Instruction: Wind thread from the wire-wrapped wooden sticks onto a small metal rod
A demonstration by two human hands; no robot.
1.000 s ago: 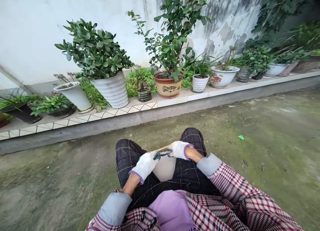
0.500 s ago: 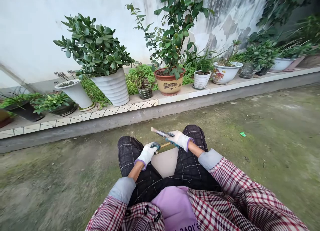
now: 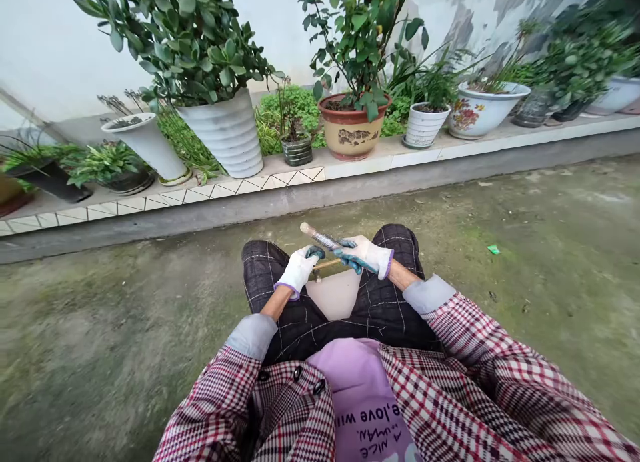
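Note:
I am seated with both gloved hands over my knees. My right hand, in a white glove with teal fingertips, is closed round a short grey tool with a pale tip that points up and to the left. My left hand is closed on a thin wooden stick that runs under the tool toward my right hand. Whether tool and stick are joined is hidden by the gloves. A pale seat surface shows between my checked trouser legs.
A tiled ledge runs across ahead, carrying several potted plants: a ribbed white pot with a jade plant, a brown pot, a small white pot, a flowered bowl. Mossy concrete ground surrounds me; a green scrap lies right.
My right hand lifted the grey tool up out from between my hands while my left kept the stick. The view moved closer to the ledge and tipped down.

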